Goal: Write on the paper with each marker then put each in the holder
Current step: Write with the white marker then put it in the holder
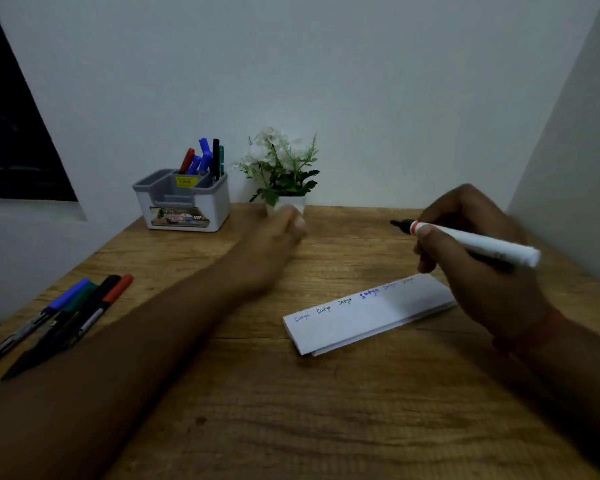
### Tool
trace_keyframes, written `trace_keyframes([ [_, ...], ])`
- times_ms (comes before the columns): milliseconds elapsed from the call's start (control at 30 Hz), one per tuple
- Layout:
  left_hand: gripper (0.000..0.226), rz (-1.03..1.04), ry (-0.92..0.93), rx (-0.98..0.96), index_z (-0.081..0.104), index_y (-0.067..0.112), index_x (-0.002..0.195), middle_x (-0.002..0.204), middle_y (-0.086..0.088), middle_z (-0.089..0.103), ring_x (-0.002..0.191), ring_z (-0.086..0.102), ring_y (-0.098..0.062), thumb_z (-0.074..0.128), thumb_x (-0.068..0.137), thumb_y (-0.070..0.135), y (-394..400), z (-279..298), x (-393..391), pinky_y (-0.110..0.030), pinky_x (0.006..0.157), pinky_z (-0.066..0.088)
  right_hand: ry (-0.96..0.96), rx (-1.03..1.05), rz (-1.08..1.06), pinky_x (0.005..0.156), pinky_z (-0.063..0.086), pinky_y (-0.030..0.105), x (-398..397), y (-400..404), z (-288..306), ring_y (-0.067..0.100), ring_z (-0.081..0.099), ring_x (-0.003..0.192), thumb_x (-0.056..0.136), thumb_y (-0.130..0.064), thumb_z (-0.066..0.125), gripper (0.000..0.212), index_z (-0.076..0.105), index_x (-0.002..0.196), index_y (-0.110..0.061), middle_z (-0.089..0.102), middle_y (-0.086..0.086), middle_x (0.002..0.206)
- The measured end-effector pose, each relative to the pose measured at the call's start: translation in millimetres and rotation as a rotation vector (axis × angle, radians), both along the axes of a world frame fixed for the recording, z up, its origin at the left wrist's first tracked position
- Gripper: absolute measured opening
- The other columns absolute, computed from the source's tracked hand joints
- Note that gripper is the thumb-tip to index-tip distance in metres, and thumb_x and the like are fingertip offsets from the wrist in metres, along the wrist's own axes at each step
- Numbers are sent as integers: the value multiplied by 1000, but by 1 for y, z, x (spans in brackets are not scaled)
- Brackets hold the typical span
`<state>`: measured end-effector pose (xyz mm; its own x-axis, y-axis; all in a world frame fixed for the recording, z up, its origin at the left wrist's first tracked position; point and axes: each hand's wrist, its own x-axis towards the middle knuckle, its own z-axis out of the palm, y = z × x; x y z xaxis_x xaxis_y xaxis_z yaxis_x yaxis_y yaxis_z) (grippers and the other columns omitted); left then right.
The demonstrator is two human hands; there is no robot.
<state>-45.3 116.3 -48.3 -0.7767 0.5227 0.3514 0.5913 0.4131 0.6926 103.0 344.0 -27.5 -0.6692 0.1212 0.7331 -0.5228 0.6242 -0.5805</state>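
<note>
Head view: my right hand grips the uncapped marker above the paper; left hand blurred, state unclear. I should lower the tip onto bare paper, right of centre.

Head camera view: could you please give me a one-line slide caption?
Right hand holds an uncapped marker above the paper; blurred left hand reaches toward the holder.

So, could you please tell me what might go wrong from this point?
The right hand holds the uncapped marker tip-out above the paper; a stray touch could mark the wooden table. The blurred left hand is close to the potted plant and might knock it.
</note>
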Motion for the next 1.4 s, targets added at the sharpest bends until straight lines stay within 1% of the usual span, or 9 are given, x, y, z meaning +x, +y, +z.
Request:
trace_keyframes([
  [167, 10, -101, 138, -196, 57, 23, 102, 96, 14, 57, 91, 52, 6, 63, 94, 25, 20, -23, 0, -9, 72, 40, -106, -52, -18, 53, 58, 39, -14, 11, -9, 19, 70, 57, 97, -11, 66, 15, 60, 85, -19, 70, 3, 73],
  [400, 27, -47, 126, -231, 56, 29, 110, 95, 17, 56, 96, 50, -2, 70, 88, 36, 18, -25, 1, -27, 81, 43, -158, -48, -14, 56, 57, 39, -15, 9, -11, 21, 69, 59, 97, -11, 66, 12, 60, 88, -15, 67, 8, 72],
  [533, 46, 12, 146, -281, 46, 29, 131, 123, 9, 51, 121, 41, -13, 59, 92, 50, 13, -18, 5, -37, 101, 39, -163, -92, -23, 56, 57, 29, -17, 11, -11, 23, 70, 62, 98, -14, 66, 10, 63, 89, -16, 68, 9, 75],
  [700, 70, 110, 235, -425, 13, 32, 154, 163, 5, 9, 150, -3, -17, 32, 95, 64, 11, -15, 7, -57, 119, 0, -207, -262, 6, 85, 62, 41, -25, 20, -15, 21, 77, 84, 99, -16, 63, 8, 71, 99, -17, 76, 5, 93],
  [800, 74, 109, 269, -449, -2, 39, 155, 164, 12, -13, 148, -23, -15, 16, 91, 72, 13, -18, 7, -57, 117, -12, -220, -423, 52, 95, 60, 48, -31, 26, -15, 26, 76, 98, 97, -4, 60, 13, 72, 101, -6, 76, 14, 101],
  [1000, 82, 120, 327, -486, -16, 43, 151, 160, 11, -27, 143, -35, -20, -5, 80, 82, 20, -29, 7, -61, 115, -13, -303, -555, 113, 89, 60, 41, -25, 41, 2, 31, 74, 101, 84, -5, 69, 8, 73, 91, -5, 74, 15, 95],
  [1100, 80, 108, 327, -514, -20, 44, 149, 159, 12, -30, 143, -36, -21, -8, 79, 82, 23, -33, 7, -62, 114, -13, -446, -498, 81, 85, 63, 40, -18, 45, 2, 37, 75, 96, 87, 3, 71, 4, 70, 90, 1, 76, 17, 91],
  [1267, 80, 118, 407, -577, -21, 41, 149, 161, 7, -28, 144, -34, -23, -11, 80, 79, 28, -40, 10, -63, 115, -12, -475, -470, -85, 93, 58, 57, 1, 28, -8, 35, 75, 89, 90, 3, 66, 4, 68, 86, 4, 75, 24, 92],
  [1400, 78, 136, 421, -617, -21, 41, 149, 161, 6, -28, 144, -34, -23, -13, 80, 76, 33, -46, 15, -63, 114, -11, -529, -314, 36, 83, 62, 40, 14, -12, -3, 29, 76, 86, 87, -8, 70, 4, 72, 86, -5, 77, 14, 87],
])
